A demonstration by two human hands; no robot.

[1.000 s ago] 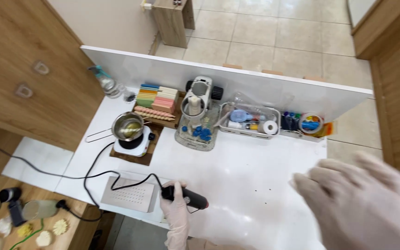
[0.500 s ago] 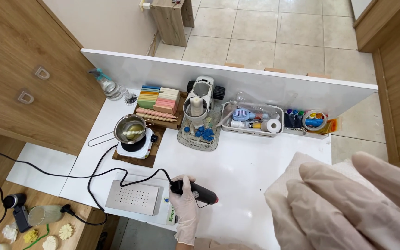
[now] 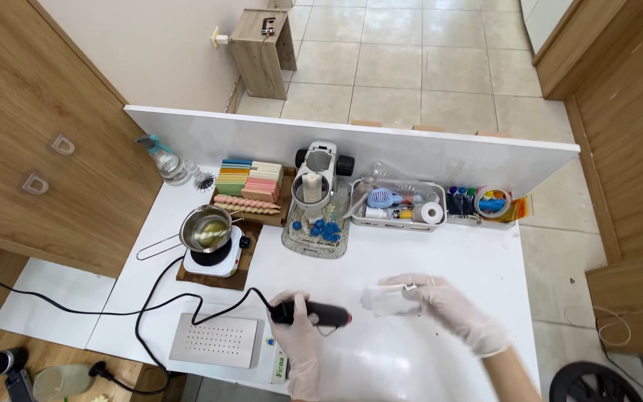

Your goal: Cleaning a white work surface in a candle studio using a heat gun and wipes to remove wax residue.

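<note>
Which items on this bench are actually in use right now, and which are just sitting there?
In use:
left hand gripping black corded heat tool
right hand holding small clear plastic piece

Lying about:
steel saucepan on hotplate
stack of coloured wax slabs
white basket of supplies
perforated grey metal box
clear spray bottle

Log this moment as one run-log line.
left hand: grips black corded tool | right hand: holds small clear piece | surface: white table | nearby: pot on hotplate
</note>
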